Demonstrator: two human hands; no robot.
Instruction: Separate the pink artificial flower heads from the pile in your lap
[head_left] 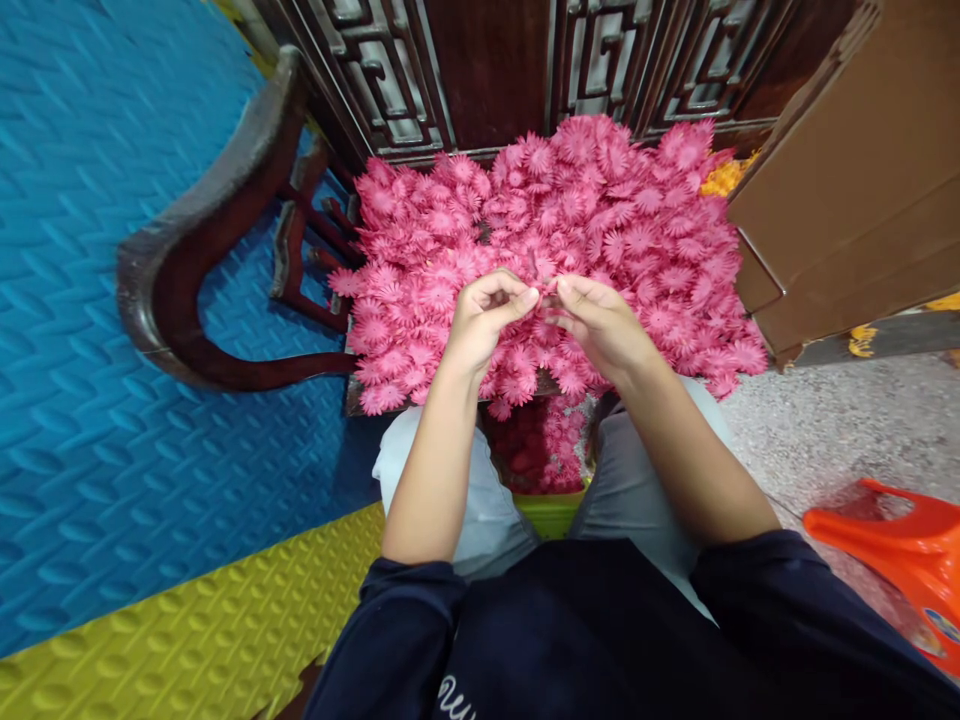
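A big heap of pink paper flowers (pixel 600 210) covers the seat of a dark wooden chair in front of me. Both my hands hover over its middle, fingertips almost meeting. My left hand (pixel 487 325) is curled, thumb and forefinger pinched. My right hand (pixel 596 325) is also pinched, and between the two hands sits a small pink flower piece (pixel 546 290) held at its stem. Which fingers carry it is hard to make out. My knees in grey trousers flank a green container (pixel 551 510) holding more pink flowers (pixel 540 450) below the seat edge.
The chair's curved dark armrest (pixel 202 250) sweeps round on the left over blue foam matting (pixel 97 300); a yellow mat (pixel 195 630) lies nearer me. A carved wooden cabinet (pixel 480 70) stands behind, a brown box (pixel 855 180) at right, an orange plastic bag (pixel 900 560) on speckled floor.
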